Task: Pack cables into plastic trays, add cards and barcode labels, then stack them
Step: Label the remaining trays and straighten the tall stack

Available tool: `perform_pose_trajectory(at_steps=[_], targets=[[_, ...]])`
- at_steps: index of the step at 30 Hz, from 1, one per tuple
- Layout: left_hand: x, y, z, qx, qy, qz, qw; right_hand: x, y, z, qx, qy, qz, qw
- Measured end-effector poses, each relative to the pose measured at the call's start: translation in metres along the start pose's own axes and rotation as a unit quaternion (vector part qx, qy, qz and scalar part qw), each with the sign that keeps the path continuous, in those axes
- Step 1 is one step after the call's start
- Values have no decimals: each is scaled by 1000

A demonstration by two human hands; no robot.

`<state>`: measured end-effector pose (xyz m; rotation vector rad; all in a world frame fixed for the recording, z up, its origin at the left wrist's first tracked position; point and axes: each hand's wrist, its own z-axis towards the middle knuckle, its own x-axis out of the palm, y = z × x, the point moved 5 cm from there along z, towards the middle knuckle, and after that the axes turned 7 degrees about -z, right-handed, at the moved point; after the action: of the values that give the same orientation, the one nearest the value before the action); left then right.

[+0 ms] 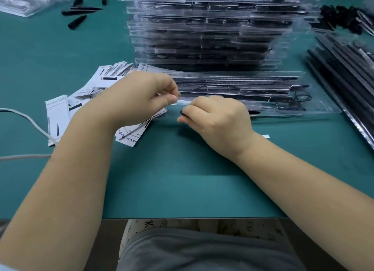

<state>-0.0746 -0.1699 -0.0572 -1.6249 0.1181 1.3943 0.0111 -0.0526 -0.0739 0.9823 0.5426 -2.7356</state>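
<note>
Your green table (182, 179) carries a tall stack of filled trays (212, 32) at the back, and the clear plastic tray (263, 97) you are working on lies flat in front of it, with black cables inside. To your right sit long black bars (344, 68); to your left, a loose heap of printed cards (85, 92) and a white cord (30, 121). Your left hand (139, 97) pinches the tray's near left edge between thumb and fingertips. Your right hand (218, 115), fingers curled, holds a small black piece (182, 113) just beside that edge; what it is cannot be told.
</note>
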Motion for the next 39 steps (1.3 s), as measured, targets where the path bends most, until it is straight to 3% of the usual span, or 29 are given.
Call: perform_pose_trajectory(at_steps=[5, 8, 11, 14, 19, 23, 28, 33, 39], targets=[[1, 0, -1, -2, -2, 3, 1000, 5, 11, -1, -30, 44, -93, 994], [0, -1, -1, -5, -5, 0, 1000, 16, 19, -4, -43, 156, -105, 981], [0, -3, 0, -2, -4, 11, 1000, 17, 16, -6, 4, 251, -101, 963], [0, -2, -2, 9, -9, 6, 1000, 22, 10, -13, 41, 377, 27, 925], [-15, -28, -7, 138, -130, 124, 974, 24, 4, -3, 76, 346, 47, 934], [-7, -51, -30, 231, -218, 258, 912, 27, -5, 7, 148, 292, 96, 940], [24, -25, -39, 126, -144, 204, 960, 31, -8, 1, 146, 235, 125, 953], [31, -11, -23, 95, -142, 168, 971, 23, -12, -1, 148, 185, 176, 955], [36, -4, -13, 74, -101, 148, 981, 23, -11, -4, 122, 246, 157, 949]])
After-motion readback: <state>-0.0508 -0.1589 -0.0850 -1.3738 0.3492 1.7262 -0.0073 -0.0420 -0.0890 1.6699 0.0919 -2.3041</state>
